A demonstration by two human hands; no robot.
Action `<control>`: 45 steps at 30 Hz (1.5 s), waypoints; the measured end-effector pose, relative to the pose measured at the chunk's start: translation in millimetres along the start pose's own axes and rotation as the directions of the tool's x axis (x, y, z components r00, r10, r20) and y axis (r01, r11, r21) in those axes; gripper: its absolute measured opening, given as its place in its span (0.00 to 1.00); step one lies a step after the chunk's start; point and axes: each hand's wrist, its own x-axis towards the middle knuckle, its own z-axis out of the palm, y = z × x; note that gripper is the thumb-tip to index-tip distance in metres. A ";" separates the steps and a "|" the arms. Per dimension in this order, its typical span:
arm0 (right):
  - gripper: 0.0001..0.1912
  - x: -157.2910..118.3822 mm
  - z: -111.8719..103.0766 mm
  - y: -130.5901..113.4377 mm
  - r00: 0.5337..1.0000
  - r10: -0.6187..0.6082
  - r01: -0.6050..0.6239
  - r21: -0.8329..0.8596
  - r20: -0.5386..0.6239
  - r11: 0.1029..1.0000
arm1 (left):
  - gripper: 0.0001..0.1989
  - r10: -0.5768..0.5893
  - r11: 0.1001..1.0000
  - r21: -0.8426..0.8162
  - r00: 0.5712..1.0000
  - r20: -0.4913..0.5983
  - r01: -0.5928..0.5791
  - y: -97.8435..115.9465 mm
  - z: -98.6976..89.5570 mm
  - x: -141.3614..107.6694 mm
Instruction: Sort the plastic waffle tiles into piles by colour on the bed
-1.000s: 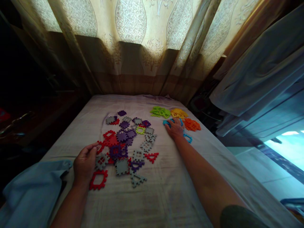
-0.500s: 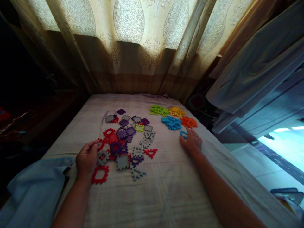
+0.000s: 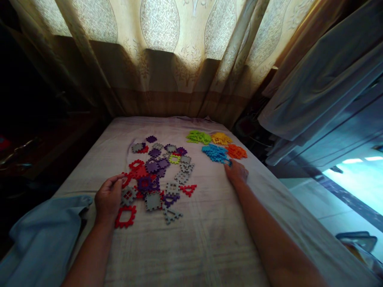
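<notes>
While a pale, faintly checked cloth is spreading out nearest the person, a red, toothed, square plastic frame is lying just below the left hand, whose thumb and forefinger are meeting beside a flat red toothed plastic piece; I cannot tell whether they are grasping it. Just right of that hand, a grey plastic square with a four-pane window is lying flat, and a loose, mixed spread of red, purple and grey toothed plastic pieces is reaching away beyond it. Across from these, the right hand is curling its fingers over a small bright-blue plastic piece, hiding most of it, so a grip or a mere push is impossible to tell. That piece is sitting at the near edge of a heap of bright-blue plastic pieces. The person is apparently gathering in this stray blue piece, and the next move is probably calling for settling it against the heap and freeing the fingers. Compared with half a second earlier, the piece is lying closer to the heap, the right hand is bending more, and the left is keeping nearly the same place.
</notes>
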 end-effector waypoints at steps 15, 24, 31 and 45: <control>0.26 4.3 14.0 11.3 0.987 -0.006 0.029 0.147 -0.159 0.989 | 0.19 0.016 1.000 0.006 1.000 -0.001 -0.016 2.0 0.6 0.3; 0.23 -51.2 40.4 -14.1 0.859 -0.387 0.482 0.271 -0.336 0.833 | 0.17 0.157 0.983 0.097 0.988 -0.007 -0.156 15.9 0.4 -11.9; 0.23 -71.6 55.9 -99.4 0.866 -0.381 0.489 0.393 -0.323 0.778 | 0.22 0.052 0.999 0.015 0.998 -0.036 -0.051 7.8 -1.4 -6.2; 0.23 -68.4 39.9 -209.3 0.873 -0.421 0.487 0.439 -0.245 0.755 | 0.20 0.007 0.998 -0.054 0.998 -0.070 -0.011 5.5 1.7 -5.8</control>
